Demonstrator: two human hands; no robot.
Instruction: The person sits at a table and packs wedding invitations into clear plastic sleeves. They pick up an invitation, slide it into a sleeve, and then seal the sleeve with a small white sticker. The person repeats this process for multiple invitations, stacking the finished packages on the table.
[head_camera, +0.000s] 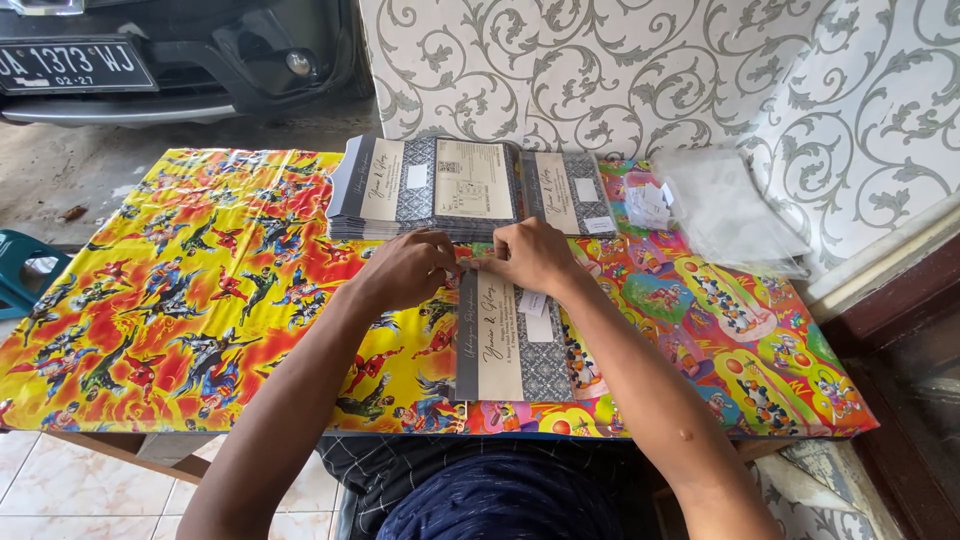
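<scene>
1. Working at the far short edge of a grey-and-cream card (513, 345) that lies flat on the cartoon-print tablecloth (200, 300), long axis running toward the person.
2. Left hand (405, 268): forearm comes in from lower left, wrist bent, knuckles up, fingers curled together and pinching at the card's top edge.
3. Right hand (533, 256): forearm in from lower right, palm down, fingers bunched and pressing or pinching the same edge; fingertips hidden, exact grip unclear.
4. Hands nearly touch, thumbs facing each other over the edge.
5. Just beyond the hands: stack of matching cards (430, 190), with a second, lower pile (570, 192) beside it on the right.
6. Clear plastic sleeves (735, 210) sit further right, against the patterned wall (650, 70).
</scene>
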